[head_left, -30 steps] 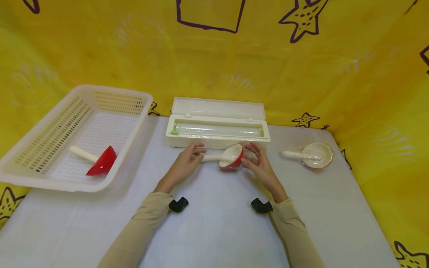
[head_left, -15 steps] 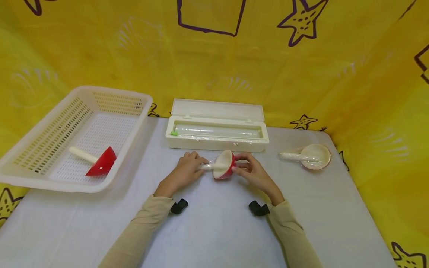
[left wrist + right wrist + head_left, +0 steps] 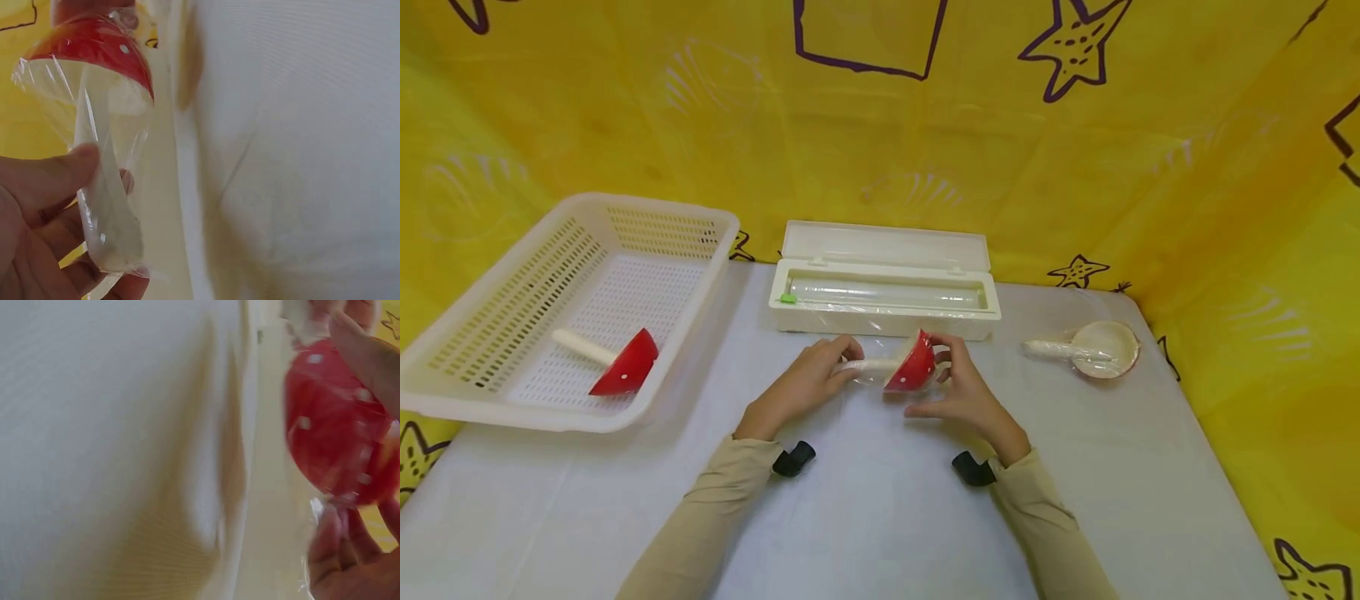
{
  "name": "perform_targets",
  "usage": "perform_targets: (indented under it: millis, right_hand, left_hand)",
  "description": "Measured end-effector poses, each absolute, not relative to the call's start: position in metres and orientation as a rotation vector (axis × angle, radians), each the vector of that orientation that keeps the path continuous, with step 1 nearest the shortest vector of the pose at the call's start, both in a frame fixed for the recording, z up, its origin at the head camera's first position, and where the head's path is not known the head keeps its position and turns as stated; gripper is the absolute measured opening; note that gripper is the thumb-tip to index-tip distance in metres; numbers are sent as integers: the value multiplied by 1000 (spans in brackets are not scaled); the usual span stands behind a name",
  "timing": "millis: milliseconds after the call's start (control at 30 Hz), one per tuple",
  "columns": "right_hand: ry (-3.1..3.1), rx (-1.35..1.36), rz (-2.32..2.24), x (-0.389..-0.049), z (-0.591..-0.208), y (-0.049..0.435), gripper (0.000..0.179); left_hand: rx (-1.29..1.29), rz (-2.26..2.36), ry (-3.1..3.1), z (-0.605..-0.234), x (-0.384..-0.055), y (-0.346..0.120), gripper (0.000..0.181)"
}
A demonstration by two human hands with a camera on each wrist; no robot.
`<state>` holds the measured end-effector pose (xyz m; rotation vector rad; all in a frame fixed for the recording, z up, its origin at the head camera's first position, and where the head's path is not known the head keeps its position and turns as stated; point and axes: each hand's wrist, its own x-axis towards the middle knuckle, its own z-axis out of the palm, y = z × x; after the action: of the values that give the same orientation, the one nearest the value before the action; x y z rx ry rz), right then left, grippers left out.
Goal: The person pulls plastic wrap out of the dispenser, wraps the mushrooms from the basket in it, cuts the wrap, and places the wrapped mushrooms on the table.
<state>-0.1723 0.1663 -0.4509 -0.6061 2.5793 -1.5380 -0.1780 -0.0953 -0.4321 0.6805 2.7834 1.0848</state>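
A red ladle (image 3: pixel 912 367) with white dots on its bowl and a white handle is wrapped in clear plastic film, held above the table in front of the wrap box. My left hand (image 3: pixel 811 375) grips its handle, thumb on top in the left wrist view, where the film (image 3: pixel 134 134) hangs loose and wrinkled around the handle. At the bowl is my right hand (image 3: pixel 967 392): its fingers touch the back of the bowl, and its straight thumb stands apart below it in the head view. In the right wrist view the thumb overlaps the dotted bowl (image 3: pixel 331 425).
Behind the hands stands a cream film-dispenser box (image 3: pixel 887 322), lid up, with a roll of film (image 3: pixel 883 293) inside. A white basket (image 3: pixel 688 329) at left holds an unwrapped red ladle (image 3: pixel 628 367). Another film-wrapped ladle (image 3: pixel 1105 350) lies at right. A yellow patterned cloth (image 3: pixel 850 125) hangs behind.
The ladle has come away from the box toward me, and its bowl has turned to show the red outside. My right thumb has left the bowl. My left hand keeps the handle.
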Motion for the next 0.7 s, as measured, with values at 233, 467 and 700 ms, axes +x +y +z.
perform_targets:
  millis: [233,467,700]
  right_hand:
    - [2890,-719,-1509,-170,-451,160,97]
    - [2911,-743,-1541,-169,-446,160,93]
    - [2796,-644,-1644,-171,-443,163,90]
  left_hand:
    - [844,1192,2789,-424,-177,-95,17]
    - [864,1243,2758,-414,-173,-96,17]
    - [831,1231,2683,-411,-169,-98,31]
